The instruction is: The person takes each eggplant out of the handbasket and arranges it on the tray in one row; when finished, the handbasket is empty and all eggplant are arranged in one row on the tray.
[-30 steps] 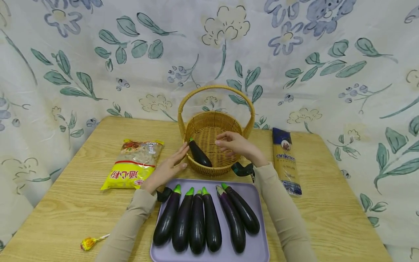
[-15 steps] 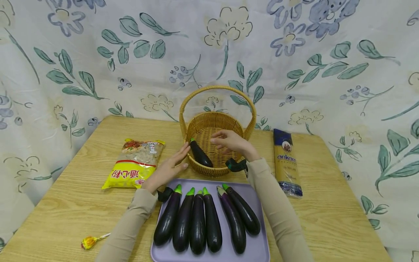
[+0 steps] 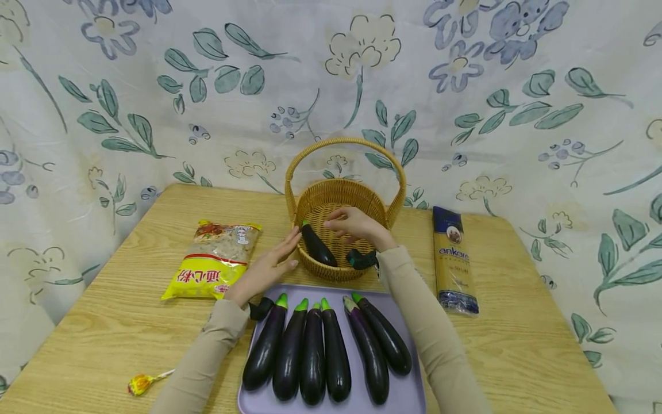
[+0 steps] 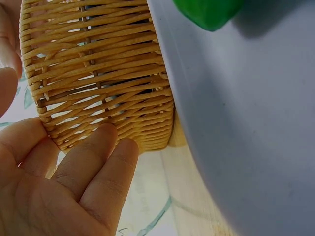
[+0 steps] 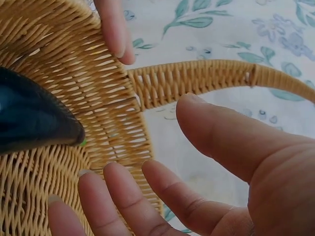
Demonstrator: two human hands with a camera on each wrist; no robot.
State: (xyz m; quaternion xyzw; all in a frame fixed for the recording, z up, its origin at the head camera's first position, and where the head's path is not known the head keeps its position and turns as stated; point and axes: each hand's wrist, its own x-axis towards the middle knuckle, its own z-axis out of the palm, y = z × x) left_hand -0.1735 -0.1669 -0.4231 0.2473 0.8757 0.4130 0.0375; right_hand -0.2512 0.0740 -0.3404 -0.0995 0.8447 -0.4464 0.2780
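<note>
A single eggplant (image 3: 318, 246) lies slanted against the left side inside the wicker basket (image 3: 336, 188). My left hand (image 3: 265, 272) touches the basket's outer left side with its fingertips, the fingers almost straight. In the left wrist view those fingers rest on the woven wall (image 4: 106, 64). Over the basket's opening hovers my right hand (image 3: 358, 225), fingers loosely bent and holding nothing. In the right wrist view its thumb and fingers stand apart, with a gap between them and the dark eggplant (image 5: 34, 113). Several more eggplants (image 3: 312, 356) lie side by side on the lilac tray (image 3: 405, 397).
A yellow bag of pasta (image 3: 213, 261) lies left of the basket. To the right is a long packet of spaghetti (image 3: 455, 261). A wrapped lollipop (image 3: 141, 383) lies at the front left. The basket's tall handle (image 3: 343, 141) arches over its opening.
My right hand has moved left across the basket, closer to the eggplant inside. My left hand stays against the basket's side, and the eggplants have not moved.
</note>
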